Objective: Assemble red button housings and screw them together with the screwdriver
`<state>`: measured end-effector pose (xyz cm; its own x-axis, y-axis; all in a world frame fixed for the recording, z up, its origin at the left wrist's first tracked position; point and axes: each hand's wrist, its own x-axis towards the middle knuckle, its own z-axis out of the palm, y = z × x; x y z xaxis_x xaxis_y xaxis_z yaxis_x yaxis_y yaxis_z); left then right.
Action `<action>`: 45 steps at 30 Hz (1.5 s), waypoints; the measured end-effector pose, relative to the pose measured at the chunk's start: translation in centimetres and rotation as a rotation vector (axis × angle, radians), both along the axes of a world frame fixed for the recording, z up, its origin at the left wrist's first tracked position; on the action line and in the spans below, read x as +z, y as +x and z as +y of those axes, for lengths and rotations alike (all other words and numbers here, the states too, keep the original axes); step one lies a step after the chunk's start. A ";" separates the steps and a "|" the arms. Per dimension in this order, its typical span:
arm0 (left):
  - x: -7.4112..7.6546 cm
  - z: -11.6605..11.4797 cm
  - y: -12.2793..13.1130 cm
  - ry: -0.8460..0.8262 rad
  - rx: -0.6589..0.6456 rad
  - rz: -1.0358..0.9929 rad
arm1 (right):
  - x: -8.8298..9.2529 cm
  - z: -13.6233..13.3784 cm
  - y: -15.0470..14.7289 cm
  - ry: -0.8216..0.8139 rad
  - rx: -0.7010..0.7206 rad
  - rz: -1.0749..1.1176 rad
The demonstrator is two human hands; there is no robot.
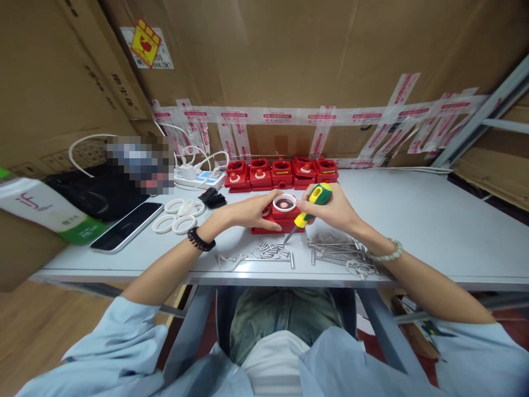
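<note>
My left hand [252, 211] wraps round the left side of a red box-shaped part [285, 219] on the grey table [430, 220]; a white ring [285, 202] sits on top of that part. My right hand [330, 209] is closed on a green and yellow screwdriver [312, 204], whose tip points down toward a pile of small screws [270, 250] in front of the part.
A row of several red parts [281, 172] stands at the table's back. White rings [178, 215], a phone [126, 226], a power strip [198, 176] and a black bag [97, 193] lie at the left. Long metal pins [339, 253] lie at the front right. Cardboard walls surround the table.
</note>
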<state>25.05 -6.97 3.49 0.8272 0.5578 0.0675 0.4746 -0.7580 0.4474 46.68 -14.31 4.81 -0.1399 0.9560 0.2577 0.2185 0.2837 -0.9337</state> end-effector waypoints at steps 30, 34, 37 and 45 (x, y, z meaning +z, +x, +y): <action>0.3 -0.1 -0.1 -0.043 0.013 0.053 | 1.1 0.0 0.4 0.112 -0.119 0.196; 0.1 0.1 -0.2 -0.034 0.013 0.051 | 1.8 0.6 1.7 0.180 -0.215 0.284; 0.0 0.1 -0.3 -0.031 0.022 0.066 | 1.9 1.1 2.1 0.174 -0.262 0.339; 0.4 -0.2 -0.2 -0.027 0.031 0.070 | 0.6 0.6 0.4 0.083 -0.173 0.229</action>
